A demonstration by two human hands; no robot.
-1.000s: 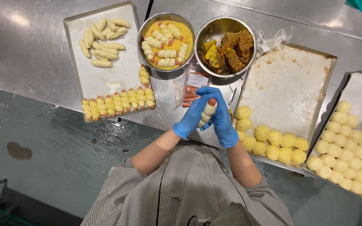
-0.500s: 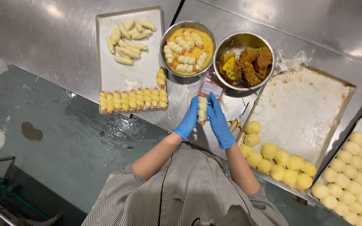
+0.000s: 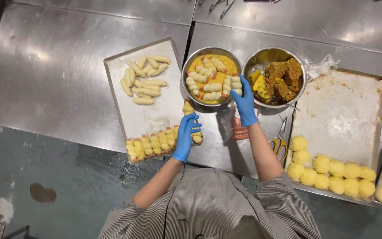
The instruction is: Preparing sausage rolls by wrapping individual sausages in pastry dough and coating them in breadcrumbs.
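The two gloved hands, pressed together around one roll half a second ago, are now apart. The left hand (image 3: pixel 186 137) has dropped to the near corner of the left tray (image 3: pixel 155 116), its fingers curled over the glazed rolls (image 3: pixel 162 142) at the end of the row, where it seems to be setting one down; how tightly it grips I cannot tell. The right hand (image 3: pixel 245 102) has gone forward to the rim of the left bowl (image 3: pixel 208 76), fingertips closed on a dough-wrapped sausage (image 3: pixel 236 83) at the bowl's right edge.

Both gloves are thin, blue and smooth. The tray is dull perforated metal, rectangular, with pale unglazed rolls (image 3: pixel 144 82) lying loose beyond the left fingers and the shiny yellow row lined up under them. The bowl is round polished steel holding a yellow wash in which more ribbed, spiral-wrapped rolls lie. Just right of the right fingers sits a second steel bowl (image 3: pixel 274 75) with a coarse, crumbly brown filling. Nearer than those fingers, to the right of the wrist, yellow-handled scissors (image 3: pixel 279 140) lie on the steel table (image 3: pixel 58 75), and further right round, soft dough balls (image 3: pixel 328 170) line the near edge of another floury tray (image 3: pixel 343 110).
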